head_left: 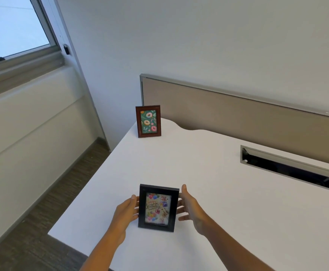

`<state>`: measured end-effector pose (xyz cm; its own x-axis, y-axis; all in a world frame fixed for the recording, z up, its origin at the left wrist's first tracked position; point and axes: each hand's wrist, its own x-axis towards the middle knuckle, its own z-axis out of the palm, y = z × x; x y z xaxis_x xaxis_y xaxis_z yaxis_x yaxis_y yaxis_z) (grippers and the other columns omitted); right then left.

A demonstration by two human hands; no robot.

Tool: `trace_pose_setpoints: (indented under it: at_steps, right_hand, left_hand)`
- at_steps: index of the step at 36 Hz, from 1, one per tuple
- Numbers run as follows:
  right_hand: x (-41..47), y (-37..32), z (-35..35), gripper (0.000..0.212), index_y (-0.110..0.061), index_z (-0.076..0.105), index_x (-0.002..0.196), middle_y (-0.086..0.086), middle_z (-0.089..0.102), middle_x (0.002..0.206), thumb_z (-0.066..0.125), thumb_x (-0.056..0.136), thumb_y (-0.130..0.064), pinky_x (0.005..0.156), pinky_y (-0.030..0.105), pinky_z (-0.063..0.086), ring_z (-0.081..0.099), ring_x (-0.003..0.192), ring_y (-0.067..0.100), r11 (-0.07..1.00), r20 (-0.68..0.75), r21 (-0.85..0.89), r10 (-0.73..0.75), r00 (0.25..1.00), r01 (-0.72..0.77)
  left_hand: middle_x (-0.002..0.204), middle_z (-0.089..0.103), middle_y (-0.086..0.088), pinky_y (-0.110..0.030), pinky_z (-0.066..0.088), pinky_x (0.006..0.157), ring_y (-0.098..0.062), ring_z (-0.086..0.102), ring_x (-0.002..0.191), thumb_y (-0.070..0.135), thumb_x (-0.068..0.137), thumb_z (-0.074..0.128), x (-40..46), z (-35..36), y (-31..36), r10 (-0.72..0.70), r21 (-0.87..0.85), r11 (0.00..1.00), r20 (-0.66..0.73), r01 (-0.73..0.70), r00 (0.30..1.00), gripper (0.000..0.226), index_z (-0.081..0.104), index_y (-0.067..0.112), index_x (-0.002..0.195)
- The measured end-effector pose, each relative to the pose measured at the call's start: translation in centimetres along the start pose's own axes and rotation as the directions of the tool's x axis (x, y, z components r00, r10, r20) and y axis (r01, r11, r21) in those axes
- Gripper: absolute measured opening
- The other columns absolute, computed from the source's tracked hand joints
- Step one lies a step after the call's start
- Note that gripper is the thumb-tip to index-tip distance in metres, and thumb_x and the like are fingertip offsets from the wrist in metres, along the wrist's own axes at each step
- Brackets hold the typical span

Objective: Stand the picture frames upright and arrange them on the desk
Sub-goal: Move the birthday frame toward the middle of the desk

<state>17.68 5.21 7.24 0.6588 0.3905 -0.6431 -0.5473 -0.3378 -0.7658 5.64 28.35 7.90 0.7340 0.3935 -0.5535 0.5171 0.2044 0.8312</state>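
A black picture frame [158,208] with a "Happy Birthday" card stands upright on the white desk [208,173], near its front left corner. My left hand [124,212] is at the frame's left edge with its fingertips touching or nearly touching it. My right hand [190,207] is at the right edge, fingers spread, and does not clasp the frame. A brown wooden frame [148,121] with a donut picture stands upright at the desk's far left corner.
A beige partition panel [238,110] runs along the back of the desk. A metal-rimmed cable slot [290,167] is set into the desk at the right. The desk's left edge drops to carpeted floor [48,212] under a window.
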Motion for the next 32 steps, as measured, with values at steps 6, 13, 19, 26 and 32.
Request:
trace_pose_setpoints:
  at_steps: [6,13,19,26,32]
  right_hand:
    - [-0.3,0.7,0.5,0.089,-0.024,0.078,0.124,0.003,0.076,0.102,0.015,0.102,-0.083,0.094,0.041,0.051,0.070,0.099,0.020,0.999,-0.031,0.033,0.026,0.999,-0.025]
    - [-0.7,0.7,1.7,0.086,-0.031,0.079,0.123,0.002,0.081,0.122,0.013,0.103,-0.081,0.103,0.047,0.049,0.070,0.121,0.028,0.999,-0.030,0.030,0.029,0.999,-0.028]
    - [-0.9,0.7,3.0,0.078,-0.038,0.076,0.129,-0.003,0.082,0.124,0.016,0.103,-0.081,0.116,0.056,0.047,0.072,0.122,0.024,0.996,-0.029,0.088,0.014,0.999,-0.012]
    - [-1.0,1.1,3.1,0.080,-0.032,0.071,0.139,0.001,0.077,0.134,0.016,0.105,-0.079,0.120,0.058,0.042,0.068,0.129,0.026,0.988,-0.013,0.153,0.028,1.000,-0.025]
    - [-1.8,1.1,2.9,0.082,-0.034,0.073,0.138,0.000,0.079,0.132,0.017,0.102,-0.083,0.118,0.056,0.045,0.069,0.128,0.026,0.987,-0.004,0.162,0.003,1.000,-0.002]
  left_hand:
    - [0.105,0.077,0.013,-0.020,0.057,0.076,-0.009,0.072,0.103,0.048,0.105,0.050,-0.8,0.4,-0.4,0.024,-0.018,1.000,-0.013,-0.024,1.000,0.022,0.070,0.040,0.103]
    - [0.102,0.081,0.014,-0.025,0.059,0.082,-0.013,0.073,0.106,0.046,0.103,0.057,-1.0,0.5,-1.1,0.088,-0.020,0.996,-0.019,-0.088,0.996,0.021,0.076,0.037,0.107]
    - [0.103,0.081,0.014,-0.026,0.061,0.084,-0.014,0.074,0.108,0.043,0.103,0.059,-0.7,0.5,-1.7,0.125,-0.023,0.992,-0.034,-0.126,0.992,0.018,0.075,0.037,0.108]
    - [0.094,0.081,0.021,-0.019,0.059,0.075,-0.007,0.074,0.100,0.039,0.103,0.061,-1.4,1.2,-1.7,0.143,-0.046,0.988,-0.065,-0.146,0.988,0.023,0.077,0.049,0.090]
    - [0.088,0.080,0.020,-0.023,0.059,0.079,-0.011,0.072,0.103,0.038,0.103,0.061,-1.6,1.8,-1.6,0.137,-0.052,0.988,-0.107,-0.143,0.985,0.019,0.075,0.043,0.091]
